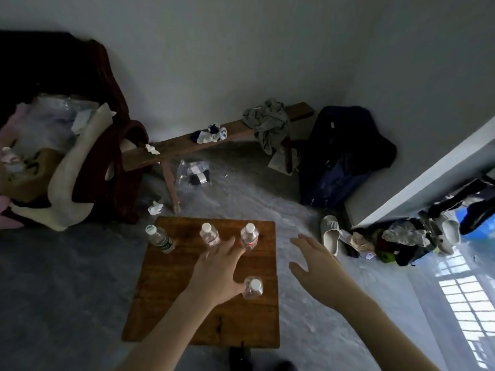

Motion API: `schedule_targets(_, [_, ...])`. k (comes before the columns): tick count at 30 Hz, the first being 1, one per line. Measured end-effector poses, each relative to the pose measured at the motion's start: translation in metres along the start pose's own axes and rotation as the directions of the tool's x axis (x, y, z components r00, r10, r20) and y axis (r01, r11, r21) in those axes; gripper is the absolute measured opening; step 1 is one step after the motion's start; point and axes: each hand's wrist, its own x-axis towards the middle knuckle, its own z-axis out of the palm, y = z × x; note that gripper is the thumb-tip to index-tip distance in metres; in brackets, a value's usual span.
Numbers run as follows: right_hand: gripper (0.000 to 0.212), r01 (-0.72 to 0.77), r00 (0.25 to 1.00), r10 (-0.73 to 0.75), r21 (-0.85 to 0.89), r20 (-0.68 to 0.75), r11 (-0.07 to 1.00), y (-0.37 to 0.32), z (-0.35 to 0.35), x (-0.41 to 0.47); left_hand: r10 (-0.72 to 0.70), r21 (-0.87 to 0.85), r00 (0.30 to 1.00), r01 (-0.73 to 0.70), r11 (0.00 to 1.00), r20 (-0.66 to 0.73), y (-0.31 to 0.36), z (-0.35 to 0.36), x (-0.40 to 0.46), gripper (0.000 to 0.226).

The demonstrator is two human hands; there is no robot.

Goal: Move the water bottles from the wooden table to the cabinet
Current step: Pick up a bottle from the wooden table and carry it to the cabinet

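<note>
Four water bottles stand upright on the wooden table (160, 290). Three are in a row along the far edge: a green-label bottle (160, 239) at the far left corner, a middle bottle (209, 235) and a red-label bottle (249, 236) to its right. The fourth, a near bottle (252, 288), stands alone closer to the person, toward the right edge of the table.

The left hand (218, 271) reaches over the table with fingers spread and almost straight; it holds nothing. Its fingertips are between the middle bottle and the red-label bottle, and its thumb is just beside the near bottle; I cannot tell if it touches. The right hand (317, 266) is open too, fingers wide, above the floor just right of the table, and holds nothing.

Behind the table a wooden bench (187, 145) runs along the wall, with a grey cloth (269, 123) and socks (211, 133) on it. A dark bag (345, 156) leans in the corner. A white slipper (330, 232) lies on the floor at the right, near a heap of clothes (401, 241).
</note>
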Motion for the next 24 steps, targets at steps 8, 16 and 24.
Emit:
schedule_targets(8, [0.044,-0.015,0.998,0.005,0.149,0.067,0.989,0.030,0.070,0.056,0.029,-0.103,0.996,-0.021,0.994,0.080,-0.023,0.069,0.039,0.087])
schedule_targets(16, [0.043,-0.075,0.990,0.043,0.240,0.137,0.968,0.073,0.149,0.092,0.020,-0.303,0.994,0.014,0.953,0.108,-0.035,0.163,0.074,0.102])
schedule_targets(24, [0.038,-0.107,0.969,0.042,0.257,0.244,0.960,0.116,0.232,0.112,0.042,-0.536,0.998,-0.011,0.844,0.047,-0.040,0.248,0.104,0.090])
